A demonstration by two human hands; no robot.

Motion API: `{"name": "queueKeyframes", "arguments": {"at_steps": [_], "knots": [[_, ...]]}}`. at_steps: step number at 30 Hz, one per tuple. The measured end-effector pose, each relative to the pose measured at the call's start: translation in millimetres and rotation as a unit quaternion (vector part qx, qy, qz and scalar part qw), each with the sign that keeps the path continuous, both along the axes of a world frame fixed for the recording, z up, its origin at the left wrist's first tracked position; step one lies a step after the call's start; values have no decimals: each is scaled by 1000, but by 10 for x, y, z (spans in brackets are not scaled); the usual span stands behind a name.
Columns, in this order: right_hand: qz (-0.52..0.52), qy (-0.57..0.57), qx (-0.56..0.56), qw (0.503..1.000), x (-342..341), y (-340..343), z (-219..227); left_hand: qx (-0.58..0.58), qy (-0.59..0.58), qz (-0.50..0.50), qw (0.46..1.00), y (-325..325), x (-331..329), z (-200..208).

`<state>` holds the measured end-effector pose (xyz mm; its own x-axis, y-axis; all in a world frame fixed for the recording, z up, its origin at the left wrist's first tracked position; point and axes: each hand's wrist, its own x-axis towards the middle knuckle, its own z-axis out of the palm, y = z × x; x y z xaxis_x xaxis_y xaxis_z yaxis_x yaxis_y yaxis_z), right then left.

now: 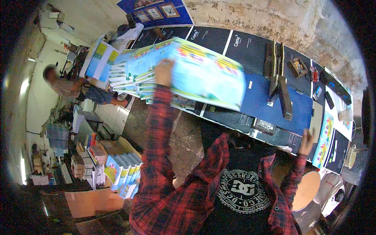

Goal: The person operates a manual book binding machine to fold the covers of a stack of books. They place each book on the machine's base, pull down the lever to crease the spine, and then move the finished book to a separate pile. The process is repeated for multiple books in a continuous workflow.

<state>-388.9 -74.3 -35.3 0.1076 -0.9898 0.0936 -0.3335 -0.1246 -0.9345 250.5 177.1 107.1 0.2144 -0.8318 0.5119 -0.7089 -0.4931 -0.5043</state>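
Note:
My left hand (164, 72) is closed on the left edge of a large colourful printed sheet (209, 74), light blue with yellow and green patterns. The sheet is blurred by motion and slants over the table, its right end above a blue board (254, 100). Under and left of that hand lie stacks of similar printed sheets (135, 70), fanned in overlapping bundles. My right hand (307, 143) is empty with its fingers apart, by the table's front edge near the right end of the blue board.
A dark wooden jig (280, 90) stands on the board. Farther right are a small wooden box (298, 67), a cup (346, 115) and a colourful printed strip (325, 143). A round stool (306, 190) stands below. At left, a person (74, 86) sits beyond piled books (121, 168).

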Motion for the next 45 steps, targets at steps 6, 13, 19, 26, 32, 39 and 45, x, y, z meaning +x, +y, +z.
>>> {"name": "queueKeyframes", "arguments": {"at_steps": [6, 13, 19, 26, 32, 39, 45], "knots": [[-86, 14, 12, 996, -1131, 38, -156, -356, 347, 123, 859, 953, 2302, 896], [-122, 48, 41, 991, -1267, 484, -755, -171, 264, 210, 926, 315, 2017, 164], [-47, 75, -36, 995, -991, 396, 227, 101, 439, 87, 889, -614, 276, -1036], [-192, 423, -51, 884, -1247, -856, 605, -145, 359, 83, 918, 990, 2013, -603], [-178, 491, 214, 825, -1350, -1100, 388, -215, 469, 59, 855, 2669, 1857, -843], [-260, 480, 289, 787, -1507, -1185, 397, -236, 629, 293, 680, 2950, -1395, -2715], [-234, 481, 298, 790, -1369, -1312, 447, -232, 692, 355, 584, 3166, -2715, -2878]]}}
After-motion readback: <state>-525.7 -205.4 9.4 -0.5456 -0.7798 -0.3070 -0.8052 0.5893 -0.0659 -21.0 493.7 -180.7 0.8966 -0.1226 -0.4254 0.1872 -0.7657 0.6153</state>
